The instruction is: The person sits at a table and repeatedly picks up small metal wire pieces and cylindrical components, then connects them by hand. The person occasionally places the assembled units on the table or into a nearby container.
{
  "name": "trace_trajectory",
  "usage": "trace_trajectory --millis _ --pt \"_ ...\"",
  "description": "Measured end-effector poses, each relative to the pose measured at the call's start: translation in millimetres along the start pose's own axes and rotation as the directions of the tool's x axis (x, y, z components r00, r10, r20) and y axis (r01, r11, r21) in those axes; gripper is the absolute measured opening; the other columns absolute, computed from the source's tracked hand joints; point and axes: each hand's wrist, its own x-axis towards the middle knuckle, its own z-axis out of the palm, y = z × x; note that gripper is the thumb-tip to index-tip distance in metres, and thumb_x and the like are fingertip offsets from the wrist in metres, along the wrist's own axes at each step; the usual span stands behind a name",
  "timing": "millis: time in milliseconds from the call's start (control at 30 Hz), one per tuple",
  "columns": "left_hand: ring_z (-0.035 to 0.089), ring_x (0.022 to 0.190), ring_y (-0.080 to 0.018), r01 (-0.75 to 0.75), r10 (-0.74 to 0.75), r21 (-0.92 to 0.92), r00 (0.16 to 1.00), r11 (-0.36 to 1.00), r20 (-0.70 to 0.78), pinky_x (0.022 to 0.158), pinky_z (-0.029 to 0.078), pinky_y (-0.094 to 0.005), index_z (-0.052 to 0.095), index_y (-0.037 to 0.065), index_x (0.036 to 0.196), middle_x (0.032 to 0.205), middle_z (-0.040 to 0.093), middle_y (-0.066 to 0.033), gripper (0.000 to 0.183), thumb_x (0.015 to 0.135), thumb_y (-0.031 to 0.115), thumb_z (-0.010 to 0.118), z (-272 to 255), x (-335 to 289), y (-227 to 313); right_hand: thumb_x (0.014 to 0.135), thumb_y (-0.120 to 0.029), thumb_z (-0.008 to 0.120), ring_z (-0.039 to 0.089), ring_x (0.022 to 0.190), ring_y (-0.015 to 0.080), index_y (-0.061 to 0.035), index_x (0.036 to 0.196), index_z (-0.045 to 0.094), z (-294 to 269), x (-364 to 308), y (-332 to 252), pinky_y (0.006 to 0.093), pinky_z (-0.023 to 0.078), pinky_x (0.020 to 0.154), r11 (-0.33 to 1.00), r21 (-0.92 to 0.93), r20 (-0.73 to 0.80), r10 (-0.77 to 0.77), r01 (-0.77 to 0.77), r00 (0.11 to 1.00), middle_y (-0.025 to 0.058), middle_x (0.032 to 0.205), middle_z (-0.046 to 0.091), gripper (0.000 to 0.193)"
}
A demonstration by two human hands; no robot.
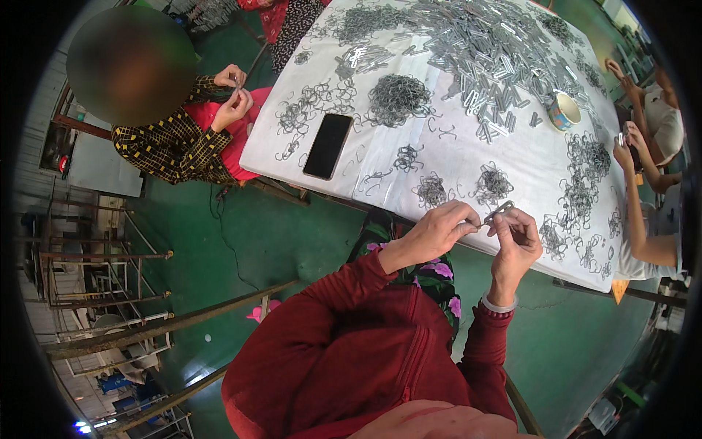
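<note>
Over the near edge of a white-covered table [446, 157], my two hands work close together. Between the thumb and fingers of my right hand [518, 238] is a small flat metal piece [499, 213] with a slot. My left hand [442, 233] pinches at the piece's left end; whatever its fingertips grip is too small to make out. Just beyond my hands lie two small heaps of bent wire hooks, a left heap [431, 190] and a right heap [493, 183]. Farther back spreads a large pile of slotted metal pieces [486, 58].
A black phone [327, 146] lies left of my hands, near a big heap of wire hooks [398, 100]. A paper cup [564, 113] stands at the right, above more hooks [585, 175]. Co-workers sit at the left [172, 146] and right [647, 212], handling small pieces.
</note>
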Motion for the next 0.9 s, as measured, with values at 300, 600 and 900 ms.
trace_trajectory --millis 300,600,900 --pt "0.061 0.089 -0.0235 0.201 -0.160 0.226 0.969 0.953 -0.188 0.074 0.047 -0.0326 0.066 0.005 0.098 0.089 0.065 -0.0088 0.023 0.078 0.016 0.067 -61.0 75.9 -94.5 0.077 0.009 0.067 0.056 0.071 0.0086 0.0012 0.089 0.059 -5.6 18.6 3.3 0.0211 0.045 0.067 1.000 -0.018 -0.062 -0.018 0.017 0.998 0.0049 0.078 0.063 0.016" --pt "0.056 0.091 -0.0307 0.134 -0.096 0.850 0.990 0.509 -0.099 0.076 0.047 -0.0418 0.068 0.004 0.080 0.087 0.060 -0.0125 0.011 0.077 0.014 0.064 -101.8 135.1 -178.2 0.074 0.012 0.067 0.053 0.074 0.0101 0.0016 0.087 0.058 -15.6 20.9 3.1 0.0222 0.043 0.072 1.000 0.020 -0.044 -0.015 0.016 0.999 0.0048 0.080 0.059 0.019" --pt "0.058 0.084 -0.0344 0.195 -0.001 0.603 0.951 0.774 -0.308 0.073 0.047 -0.0411 0.057 0.000 0.087 0.086 0.061 -0.0145 0.009 0.085 0.008 0.055 -100.1 107.7 -131.1 0.073 0.014 0.067 0.054 0.076 0.0103 0.0026 0.088 0.058 -10.7 -10.3 -12.1 0.0227 0.044 0.072 0.999 -0.016 -0.026 -0.043 0.042 0.999 0.0052 0.082 0.060 0.020"
